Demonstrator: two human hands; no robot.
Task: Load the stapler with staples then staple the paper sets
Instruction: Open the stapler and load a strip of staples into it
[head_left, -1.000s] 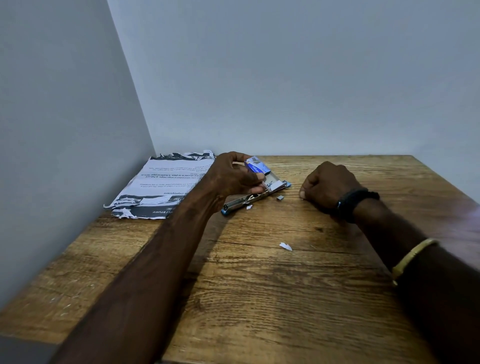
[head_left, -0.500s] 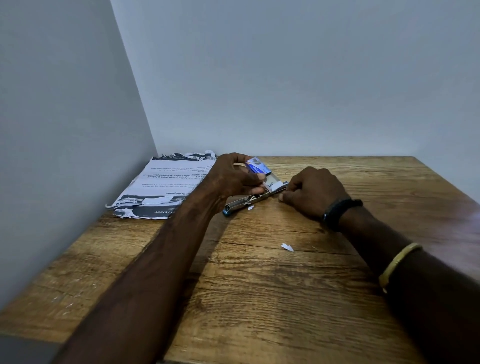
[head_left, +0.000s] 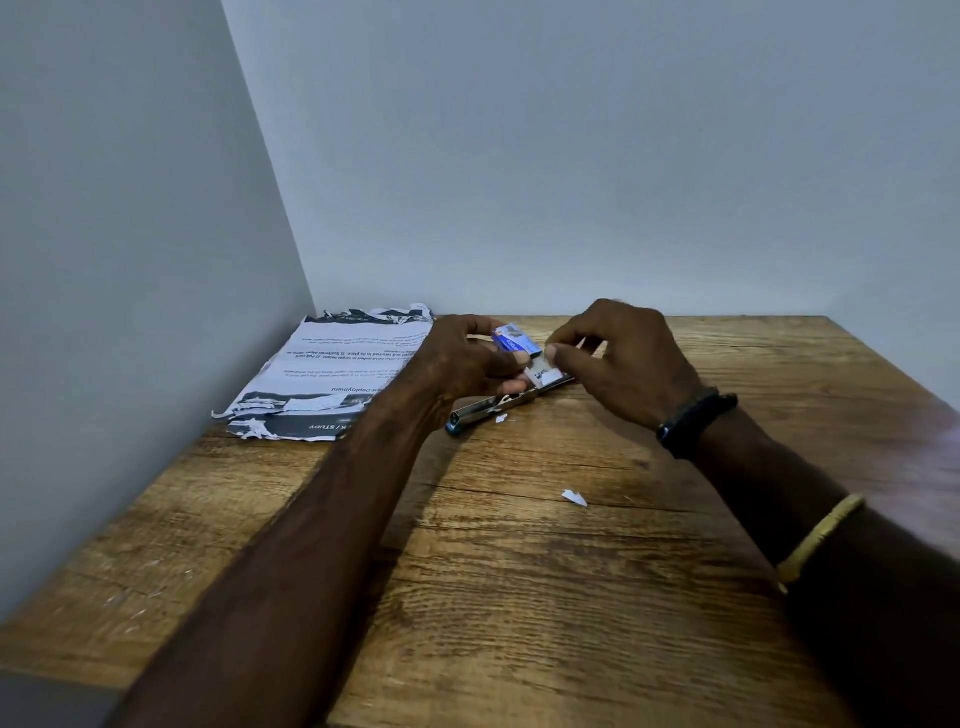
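Observation:
A stapler (head_left: 483, 408) lies opened flat on the wooden table (head_left: 519, 597), its metal channel facing up. My left hand (head_left: 462, 364) holds a small blue staple box (head_left: 511, 340) just above it. The inner tray of the box sticks out to the right. My right hand (head_left: 623, 358) is raised at that open end, with thumb and forefinger pinched together; the small staple strip that lay beside the stapler is gone from the table. A stack of printed paper sets (head_left: 332, 374) with torn edges lies at the back left, beside my left wrist.
A white paper scrap (head_left: 574, 498) lies mid-table and a smaller one (head_left: 501, 418) lies by the stapler. Grey walls close the table's left and far sides. My right wrist wears a black band (head_left: 693, 421) and a yellow bracelet (head_left: 821, 535).
My right hand went left to the small staple strip beside the stapler, closed over it, then rose to the open end of the box. My left hand and the box stayed put.

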